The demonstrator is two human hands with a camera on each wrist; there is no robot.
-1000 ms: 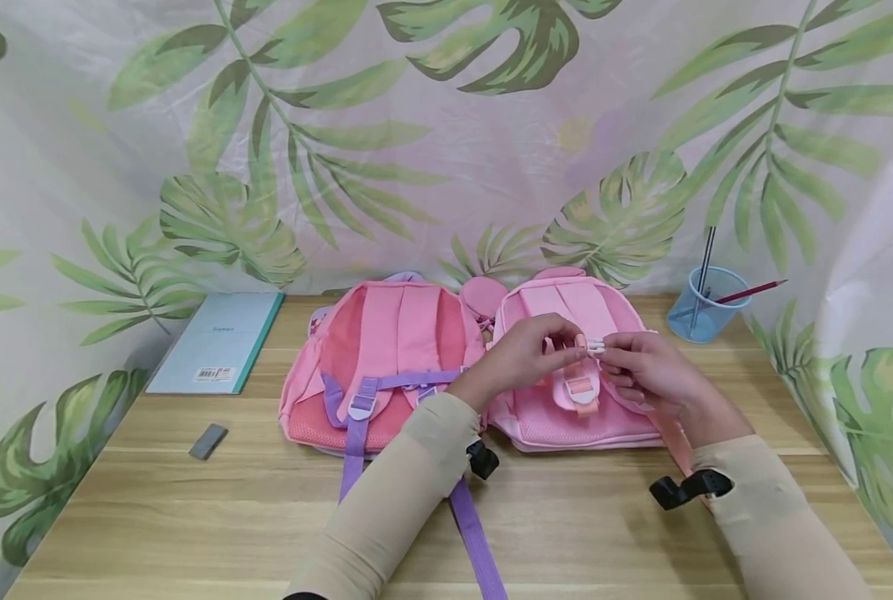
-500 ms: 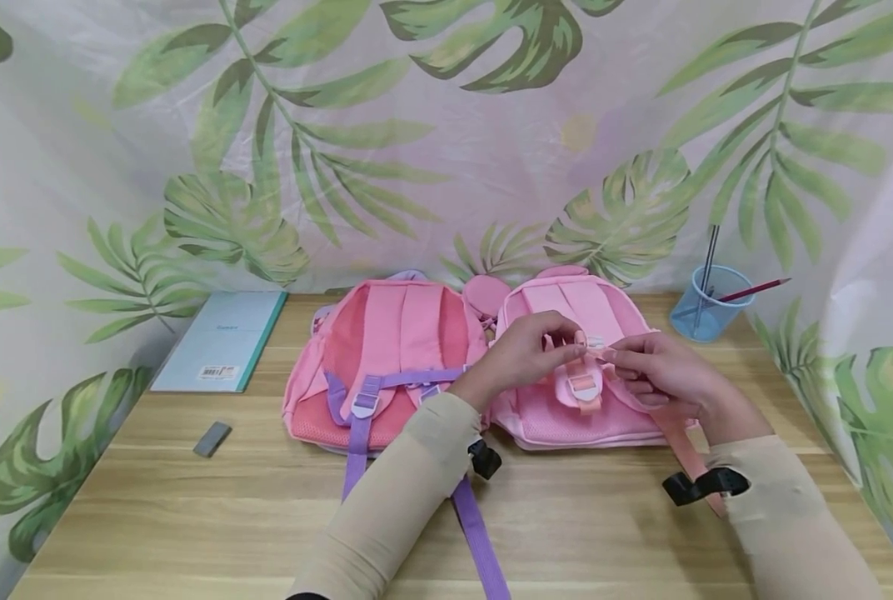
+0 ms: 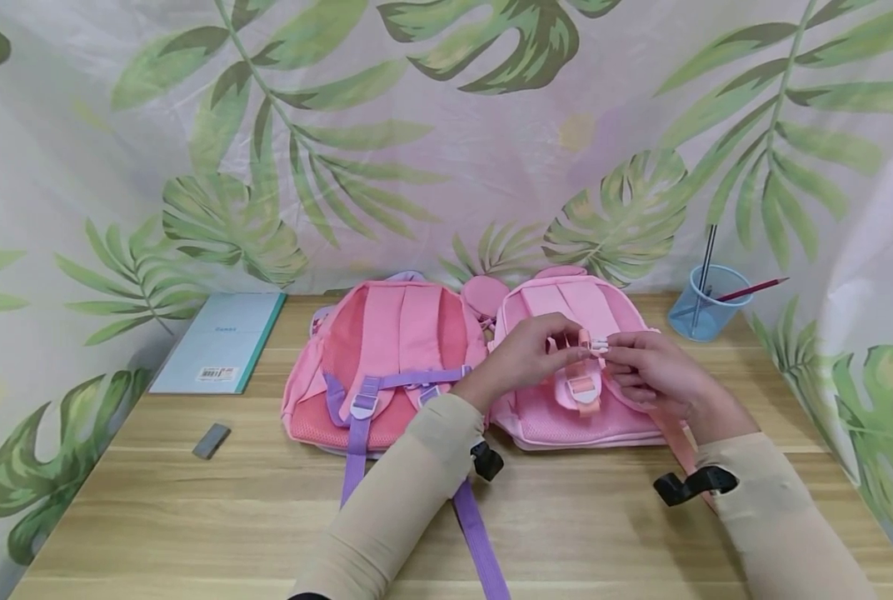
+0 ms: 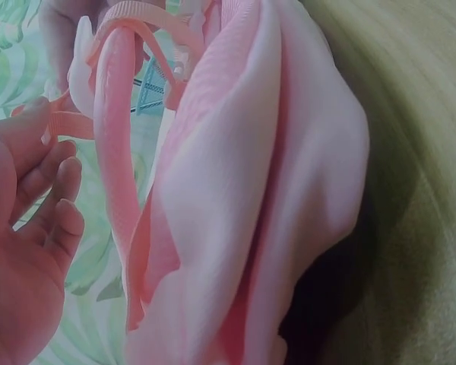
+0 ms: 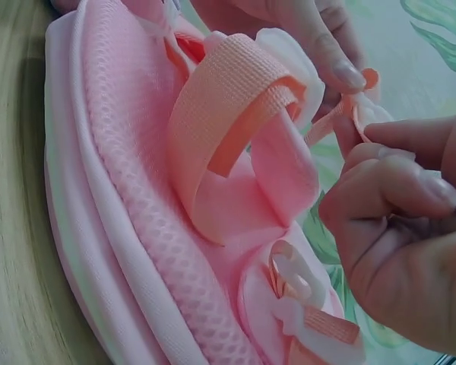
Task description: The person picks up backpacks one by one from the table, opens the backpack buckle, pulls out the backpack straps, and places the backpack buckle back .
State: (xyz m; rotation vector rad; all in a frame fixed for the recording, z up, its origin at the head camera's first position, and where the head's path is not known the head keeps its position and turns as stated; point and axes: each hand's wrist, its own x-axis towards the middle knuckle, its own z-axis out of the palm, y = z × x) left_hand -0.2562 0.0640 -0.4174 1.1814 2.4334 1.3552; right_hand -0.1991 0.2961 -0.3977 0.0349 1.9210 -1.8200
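Note:
Over the right pink backpack, both hands meet in the head view. The left hand pinches a peach webbing strap between thumb and fingertips. Close beside it, the right hand pinches a small white plastic buckle, largely covered by its fingers in the right wrist view. A shoulder strap of the backpack stands up below the hands, with a peach webbing loop over it. The other fingers of the left hand are loosely bent in the left wrist view.
A second pink backpack with purple straps lies to the left. Farther left are a light blue notebook and a grey eraser-like block. A blue mesh cup with pencils stands back right on the wooden table.
The right hand shifted slightly right and down half a second ago, and is now back to the left, close to the left hand. The left hand stays nearly in place.

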